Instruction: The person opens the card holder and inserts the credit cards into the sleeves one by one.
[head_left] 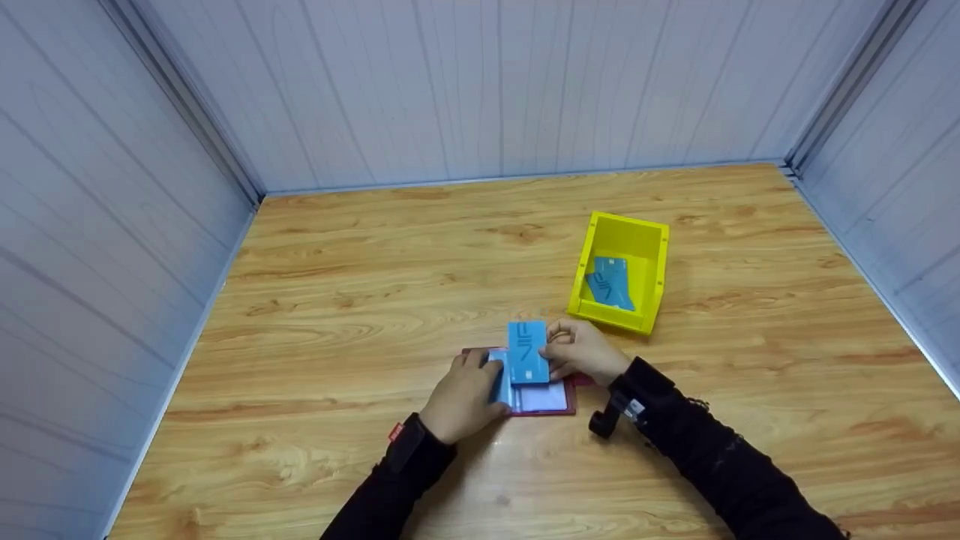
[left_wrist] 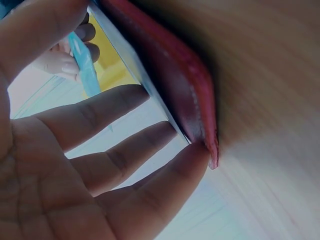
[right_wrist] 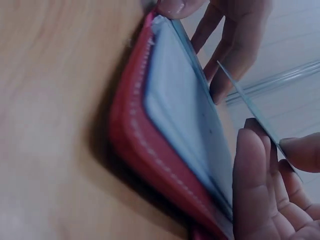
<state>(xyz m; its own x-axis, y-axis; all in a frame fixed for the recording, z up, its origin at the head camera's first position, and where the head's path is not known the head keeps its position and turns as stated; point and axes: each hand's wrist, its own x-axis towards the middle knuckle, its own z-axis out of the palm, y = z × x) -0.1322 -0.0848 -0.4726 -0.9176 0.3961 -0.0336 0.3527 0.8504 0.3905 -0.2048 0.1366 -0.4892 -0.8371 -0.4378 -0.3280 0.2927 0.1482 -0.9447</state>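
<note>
A red stitched card holder (head_left: 571, 401) lies spread open on the table, with clear plastic sleeves (head_left: 544, 397) inside. My left hand (head_left: 465, 397) rests on its left half; in the left wrist view the spread fingertips press the sleeves and the red cover (left_wrist: 197, 80). Between the thumb and fingers of my right hand (head_left: 589, 351) is a blue VIP card (head_left: 528, 352), pinched by its right edge above the holder. The right wrist view shows this card (right_wrist: 255, 107) edge-on, apart from the sleeves below it.
A yellow bin (head_left: 662, 262) stands behind my right hand, with several blue cards (head_left: 611, 283) lying in it. The wood-grain table (head_left: 360, 300) is bounded by a white panel wall (head_left: 480, 90) at the back and panels at both sides.
</note>
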